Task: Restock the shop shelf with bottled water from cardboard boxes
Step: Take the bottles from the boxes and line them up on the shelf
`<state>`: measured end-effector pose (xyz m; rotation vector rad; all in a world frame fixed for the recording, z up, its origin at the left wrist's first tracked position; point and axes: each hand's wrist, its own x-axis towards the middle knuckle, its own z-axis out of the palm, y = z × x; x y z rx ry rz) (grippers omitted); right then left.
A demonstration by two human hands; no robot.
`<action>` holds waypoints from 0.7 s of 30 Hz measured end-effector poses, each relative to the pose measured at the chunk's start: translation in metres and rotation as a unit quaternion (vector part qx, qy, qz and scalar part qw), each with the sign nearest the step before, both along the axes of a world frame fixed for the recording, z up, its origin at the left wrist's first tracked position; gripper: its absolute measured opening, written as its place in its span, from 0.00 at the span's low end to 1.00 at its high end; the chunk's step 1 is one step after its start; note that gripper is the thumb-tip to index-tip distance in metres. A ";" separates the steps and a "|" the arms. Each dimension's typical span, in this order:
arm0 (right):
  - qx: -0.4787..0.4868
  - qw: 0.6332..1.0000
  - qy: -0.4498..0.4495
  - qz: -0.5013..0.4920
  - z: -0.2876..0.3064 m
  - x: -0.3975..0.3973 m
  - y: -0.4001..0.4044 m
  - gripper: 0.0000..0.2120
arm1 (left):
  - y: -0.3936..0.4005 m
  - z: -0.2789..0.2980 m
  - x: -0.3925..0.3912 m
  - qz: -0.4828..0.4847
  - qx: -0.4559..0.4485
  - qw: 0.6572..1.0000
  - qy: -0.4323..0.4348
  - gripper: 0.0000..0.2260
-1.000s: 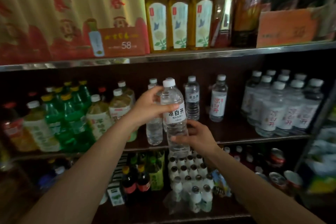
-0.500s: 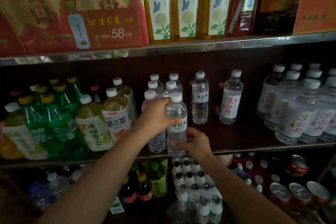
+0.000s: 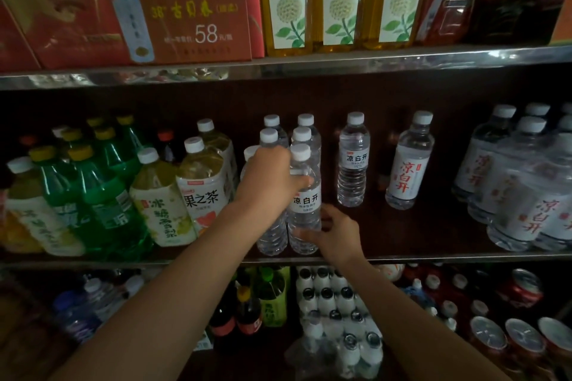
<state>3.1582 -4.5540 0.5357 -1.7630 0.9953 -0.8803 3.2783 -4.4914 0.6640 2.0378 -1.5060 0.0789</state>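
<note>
Head view: my left hand (image 3: 272,176) wraps the water bottle (image 3: 305,204) near its shoulder and my right hand (image 3: 335,233) pinches its base, at the shelf (image 3: 402,255) front. Letting go carelessly could tip it into the packed row (image 3: 289,136) behind, or off the edge.

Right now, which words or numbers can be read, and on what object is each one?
"凉白开": water bottle, gripped by left hand and right hand.
"凉白开": second water bottle.
"凉白开", red, vertical: wide-label bottle.
"果之茶": tea bottle.
"38°", "58": orange price card; its remaining characters are blurred.
Smaller print: unreadable.
</note>
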 end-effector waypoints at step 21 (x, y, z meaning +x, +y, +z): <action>0.014 1.000 0.014 -0.020 0.006 0.001 0.008 0.31 | 0.015 0.005 -0.004 -0.042 -0.054 0.998 -0.010 0.29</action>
